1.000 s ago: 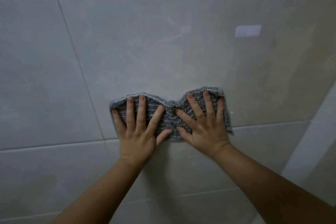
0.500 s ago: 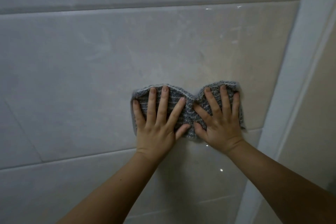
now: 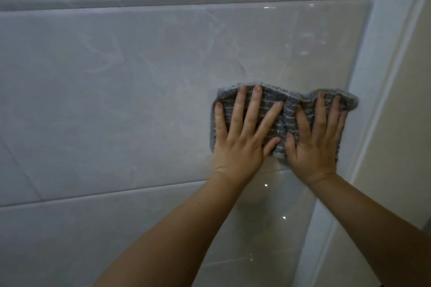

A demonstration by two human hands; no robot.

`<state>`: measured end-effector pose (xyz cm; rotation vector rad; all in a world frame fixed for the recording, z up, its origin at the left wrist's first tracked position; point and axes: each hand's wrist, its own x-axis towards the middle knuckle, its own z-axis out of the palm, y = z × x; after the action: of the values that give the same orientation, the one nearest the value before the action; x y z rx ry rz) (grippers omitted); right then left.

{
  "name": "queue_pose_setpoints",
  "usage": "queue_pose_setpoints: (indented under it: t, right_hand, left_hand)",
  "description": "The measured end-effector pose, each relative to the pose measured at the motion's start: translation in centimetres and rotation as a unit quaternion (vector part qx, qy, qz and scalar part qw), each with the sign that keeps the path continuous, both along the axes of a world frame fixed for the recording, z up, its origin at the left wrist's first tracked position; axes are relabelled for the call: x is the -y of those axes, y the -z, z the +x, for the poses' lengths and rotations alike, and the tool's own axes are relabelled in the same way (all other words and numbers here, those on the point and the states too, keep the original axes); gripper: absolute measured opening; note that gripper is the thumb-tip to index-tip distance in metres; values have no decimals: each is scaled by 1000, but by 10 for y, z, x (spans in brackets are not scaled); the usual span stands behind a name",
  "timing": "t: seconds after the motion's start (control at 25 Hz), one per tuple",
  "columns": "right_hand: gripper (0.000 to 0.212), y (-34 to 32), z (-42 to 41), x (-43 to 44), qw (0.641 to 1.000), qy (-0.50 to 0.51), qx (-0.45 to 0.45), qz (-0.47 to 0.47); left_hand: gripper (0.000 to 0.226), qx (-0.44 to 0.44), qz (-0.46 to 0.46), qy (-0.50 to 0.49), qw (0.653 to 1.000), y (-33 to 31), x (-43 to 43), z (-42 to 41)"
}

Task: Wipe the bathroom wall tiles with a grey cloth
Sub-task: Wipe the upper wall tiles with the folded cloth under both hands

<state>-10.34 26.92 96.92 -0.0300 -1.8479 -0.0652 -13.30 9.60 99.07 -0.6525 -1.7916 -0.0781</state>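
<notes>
Head view: showed a grey cloth (image 3: 288, 112), ribbed with pale stripes, puckered in the middle, flat on the glossy wall tiles (image 3: 140, 88), right edge at the white corner strip (image 3: 382, 77). Found left hand (image 3: 240, 144) and right hand (image 3: 314, 147) spread, straight fingers pressing it.

The left hand (image 3: 240, 142) and right hand (image 3: 314, 147) cover most of the grey cloth (image 3: 288, 114); only its edges and the strips between the fingers show. Both palms face the wall tiles (image 3: 116, 100) and are hidden. The left forearm (image 3: 186, 228) is cut off at the bottom edge of the view, the right forearm (image 3: 373, 212) at the bottom and right edges. A dark shape (image 3: 425, 285) in the lower right corner is too cropped to identify.
</notes>
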Motion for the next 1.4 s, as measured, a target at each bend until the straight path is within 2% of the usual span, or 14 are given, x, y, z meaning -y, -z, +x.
queue_pose_setpoints:
  t: [0.28,0.56,0.96,1.16,1.24,1.32,1.4]
  right_hand:
    - [48,70,-7,66,999,-1,10,-52]
    - [44,75,-22,149,999,-16,8,-31]
    - [36,75,-50,331,998,-68,16,12]
    - [47,63,-52,403,991,-90,57,76]
    - [49,56,-43,418,988,-118,81,48]
    - [48,46,-27,427,979,-177,96,-35]
    - [48,30,-6,431,940,-296,105,-136]
  left_hand:
    - [62,-8,-35,-20,999,64,59,-7]
    - [65,-7,-15,-33,999,66,151,-19]
    - [70,-1,-20,-81,996,67,329,-44]
    - [71,29,-25,-110,993,72,404,-49]
    - [66,72,-20,-103,992,69,412,-38]
    - [59,136,23,-72,988,59,402,-18]
    - [56,211,63,-7,975,46,384,4]
